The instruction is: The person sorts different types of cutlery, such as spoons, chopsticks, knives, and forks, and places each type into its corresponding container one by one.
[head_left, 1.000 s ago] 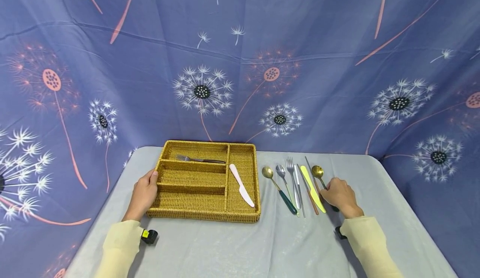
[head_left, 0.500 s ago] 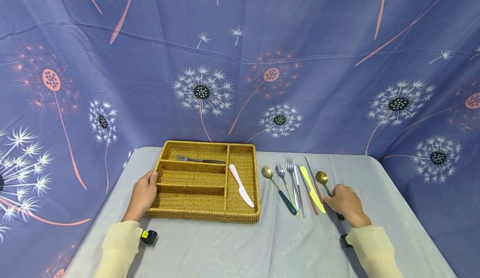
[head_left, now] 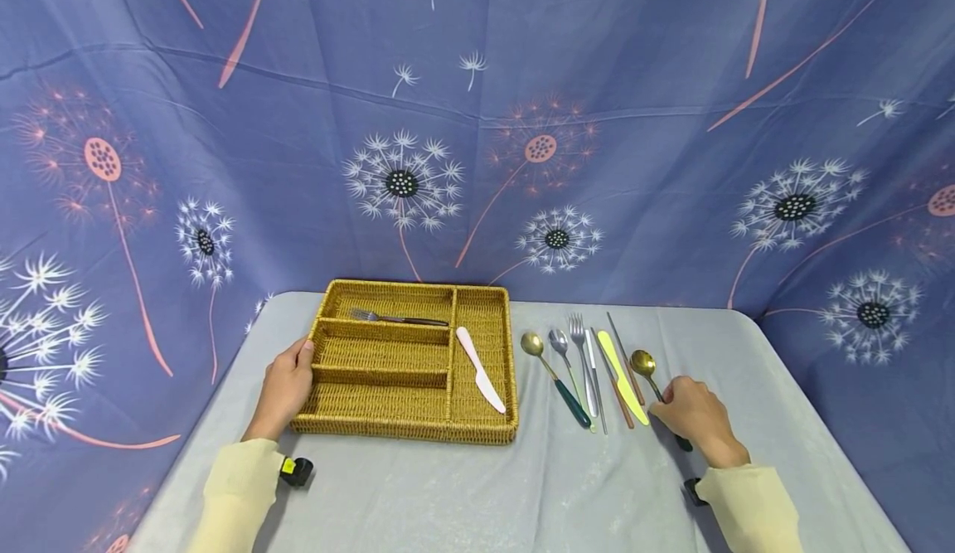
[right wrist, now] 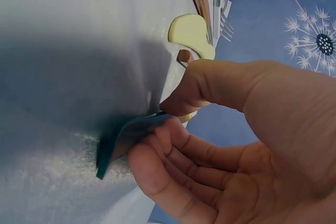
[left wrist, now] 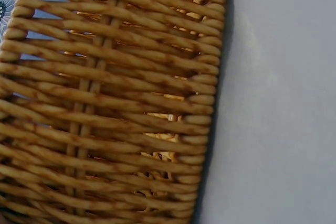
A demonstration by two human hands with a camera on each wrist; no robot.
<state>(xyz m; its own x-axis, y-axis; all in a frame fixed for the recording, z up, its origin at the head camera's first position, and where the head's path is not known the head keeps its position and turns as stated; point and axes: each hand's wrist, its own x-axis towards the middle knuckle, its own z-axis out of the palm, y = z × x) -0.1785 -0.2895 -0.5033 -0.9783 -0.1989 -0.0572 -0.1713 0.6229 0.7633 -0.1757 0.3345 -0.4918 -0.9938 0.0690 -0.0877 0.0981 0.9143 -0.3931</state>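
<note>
My left hand grips basket; my right hand pinches gold spoon. Spoon may twist, nudge chopstick, if pinch slackens.

We reach forward with our left arm and right arm, well apart, in pale sleeves. Our left hand has its back turned upward; we cannot tell how all its fingers lie. Our right hand makes a pinch, its thumb opposite the bent fingers.
</note>
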